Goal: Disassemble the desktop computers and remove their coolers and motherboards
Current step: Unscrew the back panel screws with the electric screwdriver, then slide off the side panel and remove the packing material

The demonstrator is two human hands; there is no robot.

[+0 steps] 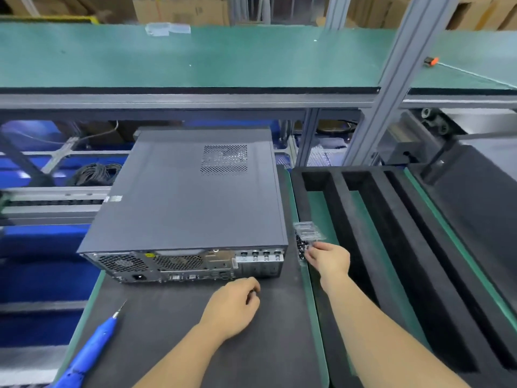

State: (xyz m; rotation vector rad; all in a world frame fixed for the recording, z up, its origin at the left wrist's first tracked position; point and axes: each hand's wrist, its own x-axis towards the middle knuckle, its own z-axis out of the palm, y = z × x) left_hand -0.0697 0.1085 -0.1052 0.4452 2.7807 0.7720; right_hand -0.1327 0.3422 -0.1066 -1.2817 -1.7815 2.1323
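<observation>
Electric screwdriver [92, 345] noted nearest, lying unheld on the dark mat [173, 331], well left of both hands. Left hand [233, 306] observed with fingers loosely curled, apparently holding nothing, resting on the mat just in front of the desktop computer [184, 203]. Right hand [328, 260] found pinching a clear plastic screw box [306, 242] at its near edge, just right of the case's rear corner. Case lid judged still on. Recommended: set box flat within reach, then fetch driver. Foam tray [391, 247] further right.
</observation>
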